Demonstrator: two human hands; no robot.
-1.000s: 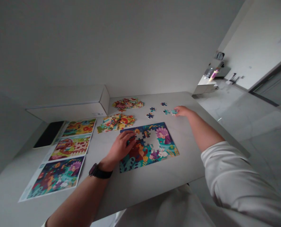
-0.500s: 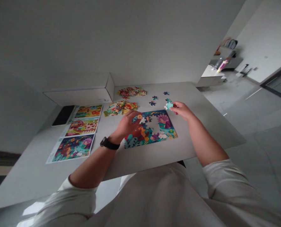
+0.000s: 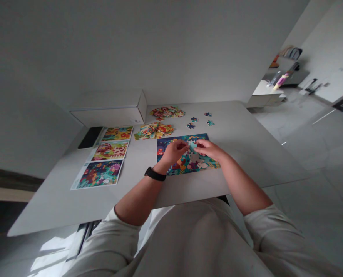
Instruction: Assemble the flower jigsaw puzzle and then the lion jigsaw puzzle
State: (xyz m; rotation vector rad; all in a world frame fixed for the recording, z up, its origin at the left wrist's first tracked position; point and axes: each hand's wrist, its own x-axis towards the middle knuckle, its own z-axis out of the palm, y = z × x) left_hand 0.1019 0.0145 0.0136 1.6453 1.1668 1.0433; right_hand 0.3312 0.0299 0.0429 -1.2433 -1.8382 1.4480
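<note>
Now that my right hand [image 3: 212,149], fingers pinched nearly closed, has brought the turquoise jigsaw piece [image 3: 192,146] from beyond the part-built puzzle [image 3: 185,167] to its unfilled middle, my left hand [image 3: 173,152] curls alongside, grip unclear, and four loose pieces [image 3: 190,125] remain beyond the puzzle.

No words, numbers or brands legible. White box [image 3: 107,116]: small dark printed mark [image 3: 135,121] low on front face, near right-hand corner; too small to read. Bottom picture sheet [image 3: 101,174], left of hands: faint small mark [image 3: 86,164] in margin, by picture's upper left corner; likewise unreadable.
</note>
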